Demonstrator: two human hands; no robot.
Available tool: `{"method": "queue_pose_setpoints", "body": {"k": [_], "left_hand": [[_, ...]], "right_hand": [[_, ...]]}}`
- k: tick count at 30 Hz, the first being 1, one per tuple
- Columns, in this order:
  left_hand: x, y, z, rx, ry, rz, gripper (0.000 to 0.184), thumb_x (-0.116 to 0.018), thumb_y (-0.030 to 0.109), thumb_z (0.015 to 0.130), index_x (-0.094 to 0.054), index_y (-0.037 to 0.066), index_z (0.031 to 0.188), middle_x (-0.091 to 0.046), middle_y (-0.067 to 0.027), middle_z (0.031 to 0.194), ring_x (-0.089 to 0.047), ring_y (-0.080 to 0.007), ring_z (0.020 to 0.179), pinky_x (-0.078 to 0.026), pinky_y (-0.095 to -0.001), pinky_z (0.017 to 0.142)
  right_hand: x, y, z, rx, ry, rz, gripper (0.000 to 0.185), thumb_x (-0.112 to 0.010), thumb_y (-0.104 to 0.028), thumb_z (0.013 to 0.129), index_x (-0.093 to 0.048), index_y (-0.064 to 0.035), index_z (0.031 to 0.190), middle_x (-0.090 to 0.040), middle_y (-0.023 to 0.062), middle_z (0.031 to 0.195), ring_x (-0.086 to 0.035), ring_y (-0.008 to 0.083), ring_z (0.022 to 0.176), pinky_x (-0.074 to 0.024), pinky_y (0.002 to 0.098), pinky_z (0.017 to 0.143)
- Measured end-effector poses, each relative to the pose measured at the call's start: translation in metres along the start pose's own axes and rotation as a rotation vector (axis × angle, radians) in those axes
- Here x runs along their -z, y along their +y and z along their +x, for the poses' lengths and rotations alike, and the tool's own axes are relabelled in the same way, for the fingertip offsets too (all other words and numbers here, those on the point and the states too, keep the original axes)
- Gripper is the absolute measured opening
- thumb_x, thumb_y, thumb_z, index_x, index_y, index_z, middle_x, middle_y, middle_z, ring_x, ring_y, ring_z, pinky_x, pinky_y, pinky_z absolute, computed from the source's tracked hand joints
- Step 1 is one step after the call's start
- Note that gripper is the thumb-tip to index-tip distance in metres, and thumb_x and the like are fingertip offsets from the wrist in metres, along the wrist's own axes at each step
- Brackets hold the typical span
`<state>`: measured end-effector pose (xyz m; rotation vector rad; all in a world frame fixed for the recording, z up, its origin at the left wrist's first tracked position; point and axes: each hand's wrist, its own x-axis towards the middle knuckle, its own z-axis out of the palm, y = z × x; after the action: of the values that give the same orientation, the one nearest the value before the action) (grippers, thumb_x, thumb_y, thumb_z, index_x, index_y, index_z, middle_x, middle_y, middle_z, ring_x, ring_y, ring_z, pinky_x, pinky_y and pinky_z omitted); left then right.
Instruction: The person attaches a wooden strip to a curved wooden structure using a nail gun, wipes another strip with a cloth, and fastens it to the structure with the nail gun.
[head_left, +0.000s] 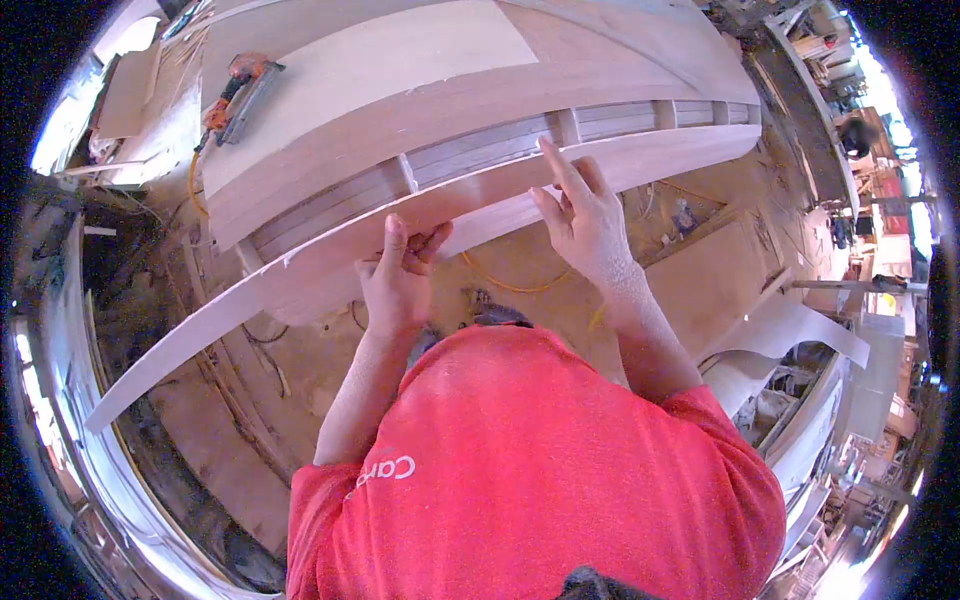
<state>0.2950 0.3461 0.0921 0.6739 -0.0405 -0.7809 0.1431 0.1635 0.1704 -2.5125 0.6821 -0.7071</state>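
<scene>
A long, thin curved wood strip point(330, 240) runs along the front edge of a large wooden panel structure and extends past it at the left end. My left hand point(400, 280) is against the strip left of its middle, thumb pointing up and the other fingers curled in. Whatever those fingers hold is hidden. To the right, my right hand point(590, 215) has its index finger reaching to the strip's upper edge, with thumb and fingers apart. Behind the strip, short wooden blocks point(568, 126) divide an open gap in the structure.
An orange and black air nailer point(238, 98) lies on the structure's top at the back left, with a yellow hose point(192, 180). A pale sheet point(400, 50) covers part of the top. At right stands a curved, bent thin panel point(790, 335). Dusty floor point(520, 260) shows below.
</scene>
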Motion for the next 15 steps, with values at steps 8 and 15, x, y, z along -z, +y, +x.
{"method": "queue_pose_setpoints", "body": {"k": [8, 15], "left_hand": [[-0.008, -0.002, -0.004, -0.052, -0.024, 0.068, 0.024, -0.059, 0.017, 0.105, -0.062, 0.000, 0.122, -0.070, -0.0160, 0.116, -0.072, -0.0310, 0.104, -0.062, -0.0507, 0.092], [-0.017, 0.001, -0.008, -0.089, -0.068, 0.067, 0.025, -0.058, 0.018, 0.105, -0.062, -0.001, 0.123, -0.070, -0.0164, 0.116, -0.071, -0.0316, 0.106, -0.062, -0.0502, 0.093]], "right_hand": [[-0.009, 0.018, 0.001, 0.215, 0.037, -0.122, 0.059, -0.076, -0.019, 0.091, -0.057, -0.0193, 0.147, -0.054, 0.0117, 0.092, -0.060, 0.0278, 0.075, -0.0525, 0.0412, 0.068], [-0.008, 0.021, -0.002, 0.202, 0.011, -0.152, 0.054, -0.075, -0.026, 0.091, -0.060, -0.0150, 0.142, -0.060, 0.0146, 0.103, -0.064, 0.0331, 0.086, -0.0558, 0.0432, 0.074]]}}
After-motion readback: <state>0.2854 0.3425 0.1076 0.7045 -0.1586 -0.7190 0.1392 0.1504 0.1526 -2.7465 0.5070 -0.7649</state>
